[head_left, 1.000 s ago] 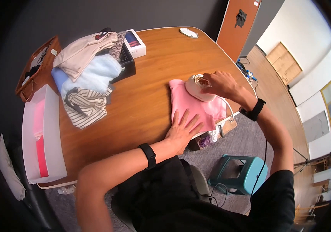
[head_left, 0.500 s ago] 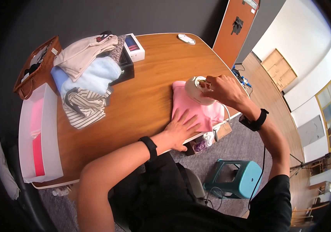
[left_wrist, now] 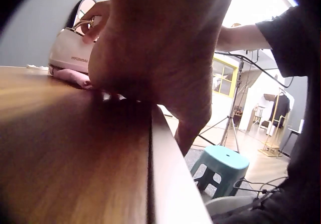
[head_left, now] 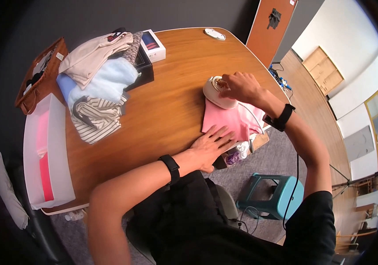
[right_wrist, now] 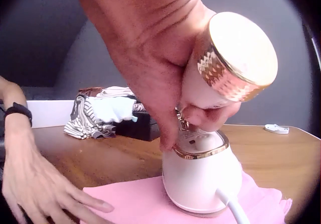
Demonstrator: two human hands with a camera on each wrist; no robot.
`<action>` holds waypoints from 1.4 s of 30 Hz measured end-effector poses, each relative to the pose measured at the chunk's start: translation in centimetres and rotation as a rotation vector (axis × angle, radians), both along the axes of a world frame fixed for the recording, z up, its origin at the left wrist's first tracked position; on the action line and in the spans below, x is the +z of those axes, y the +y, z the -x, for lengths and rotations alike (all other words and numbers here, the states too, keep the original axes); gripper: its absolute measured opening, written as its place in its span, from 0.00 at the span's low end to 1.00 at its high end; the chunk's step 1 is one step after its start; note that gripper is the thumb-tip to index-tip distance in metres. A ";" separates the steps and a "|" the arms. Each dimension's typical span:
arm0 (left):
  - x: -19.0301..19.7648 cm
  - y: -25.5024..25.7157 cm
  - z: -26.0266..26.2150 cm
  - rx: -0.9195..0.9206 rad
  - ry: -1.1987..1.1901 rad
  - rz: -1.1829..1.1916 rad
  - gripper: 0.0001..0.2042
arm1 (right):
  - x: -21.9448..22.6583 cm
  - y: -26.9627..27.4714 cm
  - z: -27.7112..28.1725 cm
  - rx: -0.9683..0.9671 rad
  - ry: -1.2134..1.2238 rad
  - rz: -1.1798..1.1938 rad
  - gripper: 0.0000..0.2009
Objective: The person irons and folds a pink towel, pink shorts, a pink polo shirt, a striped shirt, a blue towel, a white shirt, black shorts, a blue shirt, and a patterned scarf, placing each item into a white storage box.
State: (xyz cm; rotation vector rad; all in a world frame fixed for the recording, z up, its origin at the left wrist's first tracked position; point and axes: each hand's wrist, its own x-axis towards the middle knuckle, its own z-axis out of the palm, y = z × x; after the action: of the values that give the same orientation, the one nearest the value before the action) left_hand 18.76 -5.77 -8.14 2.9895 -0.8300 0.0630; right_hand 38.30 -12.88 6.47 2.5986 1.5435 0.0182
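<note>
A pink folded cloth lies near the table's front right edge. On its far left part sits a white iron with gold trim. My right hand grips the iron's handle from above; in the right wrist view the fingers curl round it below a gold-banded cap. A white cord leaves the iron's back. My left hand lies flat with fingers spread, fingertips on the cloth's near edge and palm by the table edge. The left wrist view shows the iron's body low over the cloth.
Piled clothes lie at the back left beside a brown basket and a white bin. Boxes stand behind the pile. A white stand lies at the far edge. A teal stool stands on the floor.
My right hand has slid the iron toward the cloth's far left corner, which it now covers. The left hand stays spread at the near edge, with less of it over the cloth.
</note>
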 end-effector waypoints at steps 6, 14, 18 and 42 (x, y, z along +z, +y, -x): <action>-0.2 -0.1 0.0 0.008 0.001 0.040 0.60 | -1.5 -0.3 -4.7 -0.130 -0.037 -0.050 0.26; 1.3 0.9 0.5 0.040 0.026 0.245 0.51 | 1.6 -3.5 0.8 -0.112 -0.034 -0.104 0.22; 1.6 2.4 1.0 0.071 -0.073 0.243 0.44 | 1.6 -5.9 3.6 0.023 0.106 0.006 0.23; 2.6 -1.1 -1.2 0.055 -0.109 0.098 0.40 | 0.8 -13.5 0.9 -0.228 0.053 -0.050 0.24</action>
State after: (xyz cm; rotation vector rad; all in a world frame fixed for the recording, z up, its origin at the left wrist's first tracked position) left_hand 19.94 -6.88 -5.52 2.9386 -0.7313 0.2624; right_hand 37.38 -26.40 7.29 2.8198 1.2683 -0.0332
